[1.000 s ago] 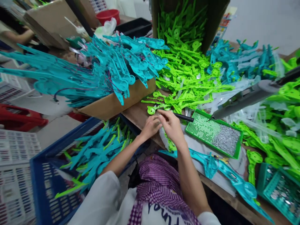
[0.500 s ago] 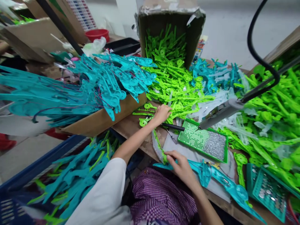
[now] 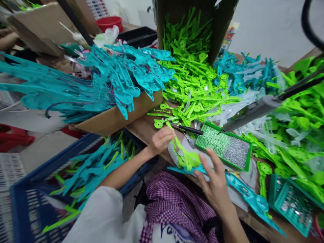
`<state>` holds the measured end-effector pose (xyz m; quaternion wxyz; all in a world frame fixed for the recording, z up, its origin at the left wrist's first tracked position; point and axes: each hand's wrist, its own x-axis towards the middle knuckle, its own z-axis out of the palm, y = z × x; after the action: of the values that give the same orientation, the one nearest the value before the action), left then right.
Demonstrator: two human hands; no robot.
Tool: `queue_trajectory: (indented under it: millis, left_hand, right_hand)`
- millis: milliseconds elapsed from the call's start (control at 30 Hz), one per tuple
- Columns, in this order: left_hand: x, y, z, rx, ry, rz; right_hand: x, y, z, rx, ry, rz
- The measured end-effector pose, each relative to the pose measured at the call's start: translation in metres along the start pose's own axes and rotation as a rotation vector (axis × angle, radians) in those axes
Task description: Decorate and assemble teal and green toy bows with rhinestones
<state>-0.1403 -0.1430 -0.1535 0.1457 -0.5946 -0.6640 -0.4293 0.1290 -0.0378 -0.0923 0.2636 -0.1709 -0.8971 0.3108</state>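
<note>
My left hand [image 3: 163, 140] is closed on the narrow end of a bright green plastic part [image 3: 188, 157], which is held tilted above the table edge. My right hand [image 3: 215, 180] has its fingers apart beside the wide end of that part; whether the fingertips touch it I cannot tell. Beneath, a long teal plastic piece [image 3: 246, 192] lies along the table edge, partly hidden by the right hand. Another slim green piece, partly covered, lies under the held part. A tool with a black handle [image 3: 188, 129] rests just beyond.
A green perforated tray [image 3: 249, 162] holds small metal bits, with a grey hanging driver [image 3: 253, 113] over it. Green parts [image 3: 194, 91] spill from a cardboard box [image 3: 222, 30]. Teal parts [image 3: 118, 81] are heaped left, above a blue crate [image 3: 22, 209]. Teal trays [image 3: 291, 206] stand right.
My left hand has come back from the green pile toward me with a green part in it. My right hand has lifted off the slim green piece and spread its fingers. The view has shifted.
</note>
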Motion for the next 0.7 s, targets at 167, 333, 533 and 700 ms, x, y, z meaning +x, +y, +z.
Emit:
queue_trajectory:
  millis: [167,333,533,700]
  left_hand:
    - [-0.066,0.026,-0.007,-0.047,0.099,-0.056]
    - [-0.067,0.018,-0.001,-0.077,0.019,-0.160]
    - [-0.055,-0.006,0.011,-0.107,-0.152,-0.112]
    - [-0.055,-0.013,0.011,-0.075,-0.171,-0.130]
  right_hand:
    - [-0.010,0.001,0.022,0.107,-0.378,-0.134]
    - [-0.012,0.010,0.042,0.136,-0.315,-0.175]
    - [-0.007,0.030,0.058,0.103,-0.293,-0.055]
    - [-0.004,0.036,0.067,0.081,-0.332,-0.052]
